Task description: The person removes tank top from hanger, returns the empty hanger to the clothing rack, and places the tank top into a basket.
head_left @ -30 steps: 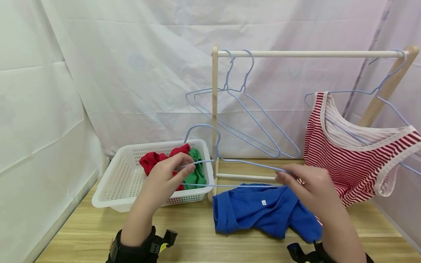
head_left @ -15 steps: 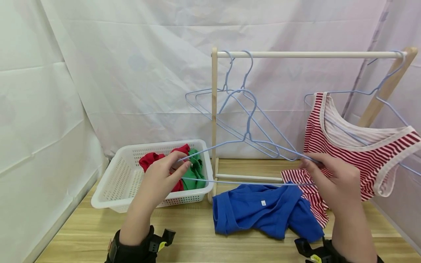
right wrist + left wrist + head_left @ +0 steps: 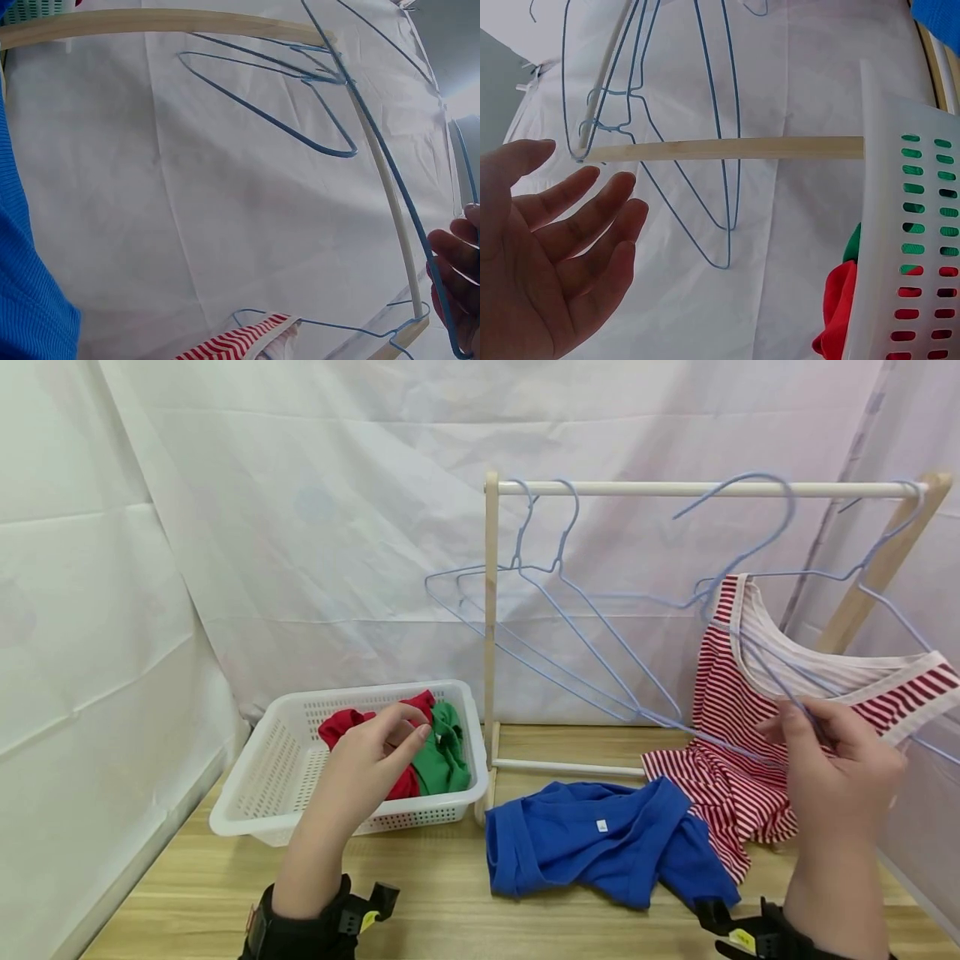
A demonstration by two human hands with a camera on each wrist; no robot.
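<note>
My right hand [image 3: 843, 768] grips one end of a light blue wire hanger [image 3: 789, 514], raised in front of the rack with its hook up near the rail. In the right wrist view the fingers [image 3: 454, 259] lie around the hanger's wire. My left hand [image 3: 371, 756] is over the white basket with its fingers loosely bent and nothing between them; the left wrist view shows its fingers [image 3: 585, 232] spread. A red-and-white striped tank top [image 3: 731, 768] hangs from another hanger on the right. On the table in front lies a folded blue garment [image 3: 570, 843] with a small white tag.
The rack's white rail [image 3: 630, 489] runs between wooden posts [image 3: 491, 610]. Two bare blue hangers [image 3: 577, 514] hang at its left end. The white perforated basket [image 3: 232, 814] holds a red cloth [image 3: 341, 727] and a green cloth [image 3: 438, 768]. White curtains enclose the wooden table [image 3: 435, 902].
The hanger rose and moved right with my right hand, turning as it went. My left hand let go of the hanger's other end and stayed over the basket.
</note>
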